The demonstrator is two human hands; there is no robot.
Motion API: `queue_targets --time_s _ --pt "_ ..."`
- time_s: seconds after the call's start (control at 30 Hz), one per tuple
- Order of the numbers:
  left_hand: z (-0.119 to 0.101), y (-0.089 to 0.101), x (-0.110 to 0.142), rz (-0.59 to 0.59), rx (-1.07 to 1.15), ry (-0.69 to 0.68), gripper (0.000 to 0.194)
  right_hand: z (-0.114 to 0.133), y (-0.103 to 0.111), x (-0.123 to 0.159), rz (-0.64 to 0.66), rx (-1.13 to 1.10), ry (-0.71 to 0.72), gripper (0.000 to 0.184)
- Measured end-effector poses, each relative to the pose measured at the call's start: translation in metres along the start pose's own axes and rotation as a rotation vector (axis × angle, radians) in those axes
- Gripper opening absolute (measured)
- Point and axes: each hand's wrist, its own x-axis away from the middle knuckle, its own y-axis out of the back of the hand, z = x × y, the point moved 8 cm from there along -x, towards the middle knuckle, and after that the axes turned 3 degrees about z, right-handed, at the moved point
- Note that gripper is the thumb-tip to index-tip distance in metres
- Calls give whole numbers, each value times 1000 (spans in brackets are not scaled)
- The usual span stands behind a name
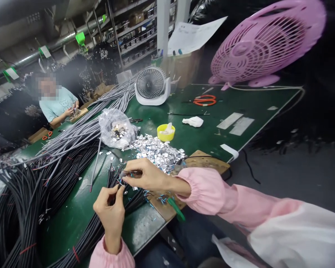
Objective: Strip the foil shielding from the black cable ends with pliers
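Observation:
My left hand (pixel 110 208) is closed in a pinch on the end of a black cable, with thin coloured wires (pixel 120 181) showing at the fingertips. Just above it, my right hand (pixel 146 174) grips a small dark tool (pixel 135 172); its exact kind is hard to make out. The two hands almost meet at the wire ends. Beneath and beside them runs a bundle of black cables (pixel 85 238). Behind my right hand lies a heap of silvery foil scraps (pixel 158 150), and blue wire bits (pixel 162 198) are scattered on a wooden board (pixel 163 209).
A plastic bag of scraps (pixel 118 130), grey cables (pixel 72 139), a yellow cup (pixel 165 133), a small white fan (pixel 152 85), orange-handled scissors (pixel 204 100) and a large pink fan (pixel 257 46) stand on the green table (pixel 197 139). Another person (pixel 58 104) works at far left.

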Motion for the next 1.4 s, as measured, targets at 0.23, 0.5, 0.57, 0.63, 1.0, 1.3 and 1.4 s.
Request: queue_targets --time_s 0.23,0.5,0.57,0.63,1.0,1.3,1.4 --pt "4 -6 2 48 -45 18 23 4 4 3 -63 11 76 11" --pt "7 -13 3 112 -85 102 21 -17 -8 7 -17 -79 -232 9" --pt "7 -13 2 114 -67 120 21 -23 -12 7 16 -125 -278 11" --pt "7 -13 1 115 -49 136 21 -30 -19 7 77 -220 -330 12" --pt "15 -16 -1 172 70 246 20 -15 -5 3 18 -147 -199 17" --pt "21 -17 1 191 59 250 21 2 4 6 -84 -43 64 15" --pt "20 -16 2 179 76 221 22 3 5 7 -89 -23 85 15"
